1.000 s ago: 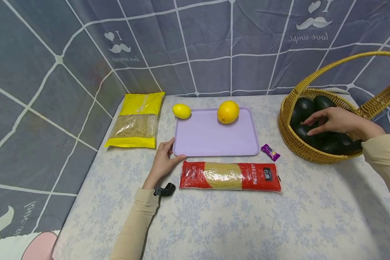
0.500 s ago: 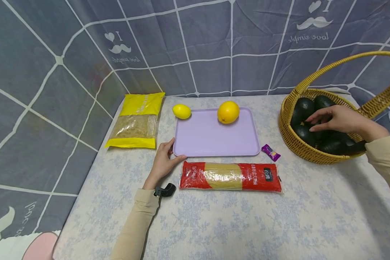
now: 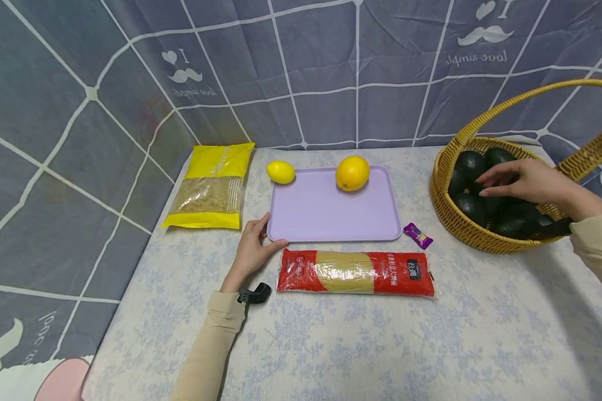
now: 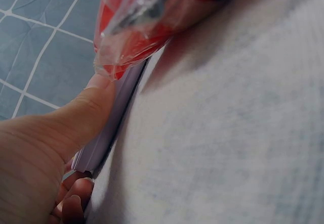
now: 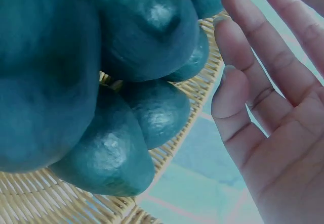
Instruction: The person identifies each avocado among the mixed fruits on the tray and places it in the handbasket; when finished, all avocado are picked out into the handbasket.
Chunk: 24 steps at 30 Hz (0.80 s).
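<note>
My left hand point(image 3: 252, 250) holds the near left corner of a lilac tray point(image 3: 326, 217), its thumb along the front edge and its fingers at the left side. In the left wrist view the thumb point(image 4: 86, 113) touches the wrapper end of a noodle pack point(image 4: 147, 21). Over a wicker basket point(image 3: 461, 234) at the right is my right hand point(image 3: 529, 181), fingers loosely bent. Dark green avocados point(image 3: 469, 207) fill the basket. The right wrist view shows the right hand point(image 5: 278, 97) apart from the avocados point(image 5: 109, 148), with nothing in its fingers.
An orange point(image 3: 352, 173) sits on the tray's back right. A lemon point(image 3: 281, 172) is at its back left corner. The red noodle pack point(image 3: 353, 272) lies in front. A purple wrapped sweet point(image 3: 418, 235) and a yellow bag point(image 3: 208, 186) flank the tray. The basket's handle point(image 3: 537, 92) arches high.
My right hand has shifted slightly up and to the right, away from the avocado beneath its fingertips. My left hand, the tray and the things around it have stayed in place.
</note>
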Each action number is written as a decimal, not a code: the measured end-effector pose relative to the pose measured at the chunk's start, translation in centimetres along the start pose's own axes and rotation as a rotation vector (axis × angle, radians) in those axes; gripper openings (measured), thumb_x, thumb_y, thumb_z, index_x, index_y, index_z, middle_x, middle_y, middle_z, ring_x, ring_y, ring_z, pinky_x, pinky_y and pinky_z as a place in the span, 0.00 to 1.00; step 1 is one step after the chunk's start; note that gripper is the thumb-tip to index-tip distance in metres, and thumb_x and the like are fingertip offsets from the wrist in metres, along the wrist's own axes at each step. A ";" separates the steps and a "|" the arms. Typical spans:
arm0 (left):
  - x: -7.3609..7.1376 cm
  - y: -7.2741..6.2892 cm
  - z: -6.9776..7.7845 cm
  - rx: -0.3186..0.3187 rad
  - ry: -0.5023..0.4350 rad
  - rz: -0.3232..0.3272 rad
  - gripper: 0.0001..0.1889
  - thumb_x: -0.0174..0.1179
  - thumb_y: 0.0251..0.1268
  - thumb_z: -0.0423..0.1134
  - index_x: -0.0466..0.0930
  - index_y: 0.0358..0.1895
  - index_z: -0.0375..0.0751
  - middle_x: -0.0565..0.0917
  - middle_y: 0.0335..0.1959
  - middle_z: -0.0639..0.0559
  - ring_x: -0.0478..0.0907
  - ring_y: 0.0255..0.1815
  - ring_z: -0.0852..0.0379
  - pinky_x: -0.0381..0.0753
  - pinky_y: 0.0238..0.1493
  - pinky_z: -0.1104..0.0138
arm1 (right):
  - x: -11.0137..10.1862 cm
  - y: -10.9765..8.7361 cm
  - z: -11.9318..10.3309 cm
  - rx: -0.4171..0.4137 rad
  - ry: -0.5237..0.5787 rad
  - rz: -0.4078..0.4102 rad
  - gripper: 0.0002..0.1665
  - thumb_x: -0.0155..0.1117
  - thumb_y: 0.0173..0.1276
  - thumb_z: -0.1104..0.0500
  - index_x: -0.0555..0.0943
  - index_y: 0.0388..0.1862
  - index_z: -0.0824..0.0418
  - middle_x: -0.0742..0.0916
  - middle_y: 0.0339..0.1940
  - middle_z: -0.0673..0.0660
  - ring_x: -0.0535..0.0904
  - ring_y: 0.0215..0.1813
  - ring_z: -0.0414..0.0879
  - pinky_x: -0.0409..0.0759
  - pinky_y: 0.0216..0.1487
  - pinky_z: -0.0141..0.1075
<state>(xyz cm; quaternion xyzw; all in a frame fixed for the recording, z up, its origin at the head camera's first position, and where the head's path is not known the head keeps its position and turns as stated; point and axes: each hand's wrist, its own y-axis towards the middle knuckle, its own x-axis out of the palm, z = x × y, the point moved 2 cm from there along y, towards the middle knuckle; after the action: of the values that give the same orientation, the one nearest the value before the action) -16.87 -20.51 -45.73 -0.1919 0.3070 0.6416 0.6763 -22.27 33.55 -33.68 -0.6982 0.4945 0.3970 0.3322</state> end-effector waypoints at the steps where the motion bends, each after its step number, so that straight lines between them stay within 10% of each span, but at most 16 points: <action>1: 0.0 0.0 0.0 0.000 0.002 0.000 0.45 0.71 0.53 0.46 0.58 0.71 0.33 0.67 0.42 0.41 0.64 0.39 0.50 0.64 0.39 0.61 | -0.1 -0.1 -0.1 0.001 0.000 0.000 0.20 0.72 0.59 0.52 0.84 0.47 0.60 0.85 0.38 0.53 0.74 0.32 0.38 0.69 0.31 0.33; 16: -0.1 0.2 0.2 -0.006 -0.006 -0.019 0.45 0.71 0.54 0.46 0.57 0.71 0.33 0.67 0.44 0.41 0.63 0.39 0.50 0.64 0.40 0.61 | -0.5 -2.7 -2.1 0.035 0.015 0.161 0.21 0.63 0.66 0.47 0.83 0.48 0.61 0.85 0.38 0.60 0.76 0.30 0.44 0.69 0.27 0.31; 24: -1.1 0.2 0.8 -0.033 -0.077 -0.038 0.44 0.69 0.57 0.44 0.55 0.72 0.31 0.65 0.45 0.39 0.62 0.41 0.48 0.64 0.42 0.60 | 0.1 -3.7 -4.2 -0.069 0.065 0.315 0.13 0.65 0.65 0.55 0.85 0.45 0.61 0.83 0.32 0.47 0.72 0.29 0.38 0.67 0.27 0.26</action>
<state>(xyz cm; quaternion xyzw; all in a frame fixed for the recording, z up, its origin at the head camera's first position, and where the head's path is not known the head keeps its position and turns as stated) -16.94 -20.80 -44.45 -0.1838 0.2665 0.6405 0.6963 -17.80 31.02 -31.58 -0.6358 0.5943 0.4380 0.2254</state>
